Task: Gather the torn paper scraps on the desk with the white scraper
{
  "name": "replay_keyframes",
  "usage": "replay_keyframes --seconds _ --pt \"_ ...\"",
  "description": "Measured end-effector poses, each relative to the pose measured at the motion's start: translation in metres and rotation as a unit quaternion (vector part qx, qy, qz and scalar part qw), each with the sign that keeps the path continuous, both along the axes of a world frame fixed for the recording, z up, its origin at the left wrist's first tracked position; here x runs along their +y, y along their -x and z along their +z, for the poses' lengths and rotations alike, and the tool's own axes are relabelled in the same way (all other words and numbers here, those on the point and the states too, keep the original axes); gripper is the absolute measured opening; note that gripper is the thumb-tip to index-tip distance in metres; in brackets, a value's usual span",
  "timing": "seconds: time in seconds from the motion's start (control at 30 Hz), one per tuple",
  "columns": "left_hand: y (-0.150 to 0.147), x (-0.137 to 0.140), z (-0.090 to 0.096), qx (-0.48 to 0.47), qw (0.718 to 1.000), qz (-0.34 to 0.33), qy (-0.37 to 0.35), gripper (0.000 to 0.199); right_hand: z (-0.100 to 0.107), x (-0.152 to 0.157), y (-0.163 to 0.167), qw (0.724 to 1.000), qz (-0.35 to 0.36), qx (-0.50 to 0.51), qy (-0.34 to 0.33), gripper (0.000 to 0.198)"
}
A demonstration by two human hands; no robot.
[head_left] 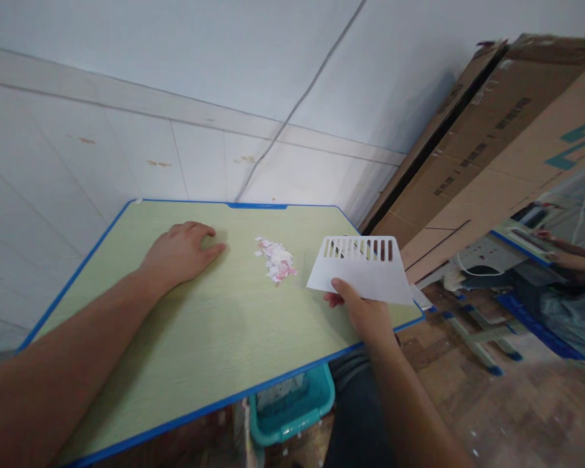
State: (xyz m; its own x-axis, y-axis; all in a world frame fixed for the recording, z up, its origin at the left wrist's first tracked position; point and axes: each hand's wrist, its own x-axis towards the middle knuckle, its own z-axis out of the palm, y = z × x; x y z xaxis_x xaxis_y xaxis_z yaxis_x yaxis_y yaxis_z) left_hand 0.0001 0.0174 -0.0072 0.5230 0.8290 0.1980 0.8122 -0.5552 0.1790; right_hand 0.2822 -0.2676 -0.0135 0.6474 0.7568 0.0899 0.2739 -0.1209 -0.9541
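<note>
My left hand (180, 252) rests palm down on the left side of the pale green desk (214, 351), its thumb apart from the fingers and nothing in its grasp. A small heap of white and pink paper scraps (275, 260) lies on the desktop to the right of it. My right hand (358, 305) grips the near edge of a white scraper (363, 276), thumb on top and fingers underneath. The scraper is a flat, trapezoid plate with a row of slots along its far edge. It is held over the right side of the desk, apart from the scraps.
A teal basket (292, 422) stands below the desk's front edge. Large cardboard boxes (487, 143) lean against the wall at the right, close to the desk corner. A grey cable (302, 97) runs down the wall. Another person's arm (580, 260) shows at another desk, far right.
</note>
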Motion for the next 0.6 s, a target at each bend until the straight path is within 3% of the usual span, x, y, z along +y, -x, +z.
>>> replay_keyframes --seconds 0.23,0.6 --pt "0.0 0.003 -0.004 -0.007 1.0 0.004 0.004 0.075 -0.007 0.028 -0.004 0.999 0.048 0.007 -0.006 0.031" --pt "0.002 0.004 -0.004 -0.005 1.0 0.009 -0.006 0.078 -0.023 0.017 0.001 0.999 0.036 -0.031 0.015 0.04"
